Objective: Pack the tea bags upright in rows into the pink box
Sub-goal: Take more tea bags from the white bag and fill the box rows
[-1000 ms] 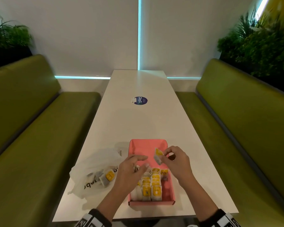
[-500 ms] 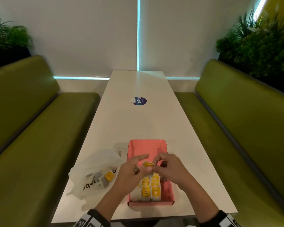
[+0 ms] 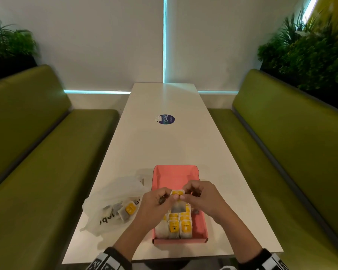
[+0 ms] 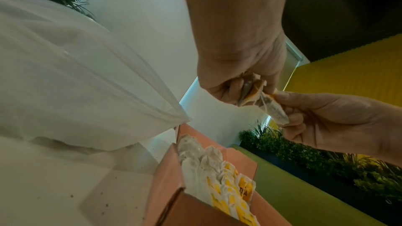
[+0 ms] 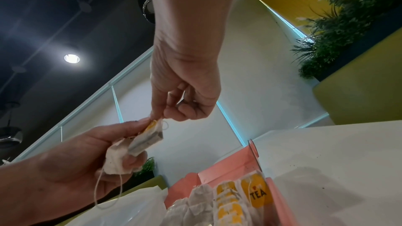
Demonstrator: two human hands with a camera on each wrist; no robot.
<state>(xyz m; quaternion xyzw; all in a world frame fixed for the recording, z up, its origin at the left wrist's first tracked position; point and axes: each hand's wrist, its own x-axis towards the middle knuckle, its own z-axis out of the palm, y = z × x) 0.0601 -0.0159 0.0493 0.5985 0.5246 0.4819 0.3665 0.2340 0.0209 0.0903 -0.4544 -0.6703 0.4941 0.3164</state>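
Two hands (image 3: 180, 203), one tea bag (image 3: 177, 206), one pink box (image 3: 200, 228)

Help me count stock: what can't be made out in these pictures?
- Far rows in the pink box, head view: both hands cover them.
- Tea bags inside the plastic bag, head view: film blurs them.
- Box front, left wrist view: cut off by the bottom edge.
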